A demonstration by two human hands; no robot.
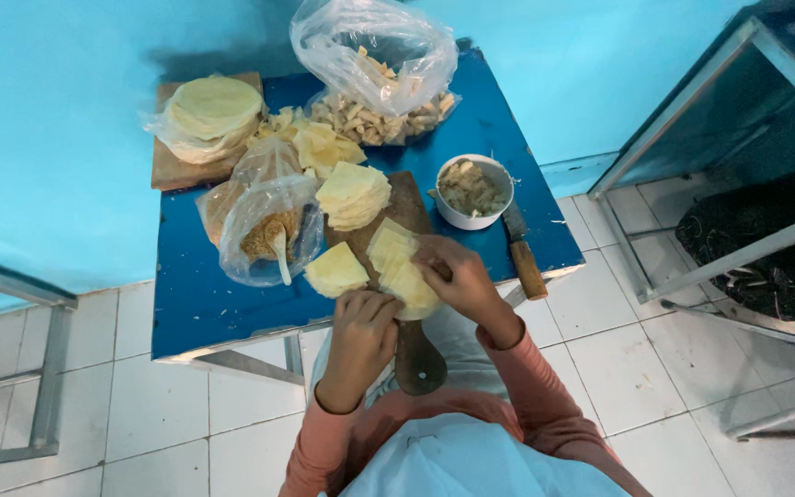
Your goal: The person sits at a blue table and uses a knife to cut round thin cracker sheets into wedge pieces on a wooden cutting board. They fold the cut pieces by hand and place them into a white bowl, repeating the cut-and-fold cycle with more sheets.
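Curled over the near edge of the wooden cutting board (411, 354), the left hand (361, 342) seems to press a thin yellow wrapper (413, 287), though its fingertips are hidden. Just left lies a small wrapper stack (336, 270) on the blue table (190, 304). Right hand (457, 274) pinches that same wrapper from above. Farther right sit a white bowl (471, 191) and a knife (523, 253).

white bowl (473, 191); knife (523, 253); clear plastic bags (374, 69)
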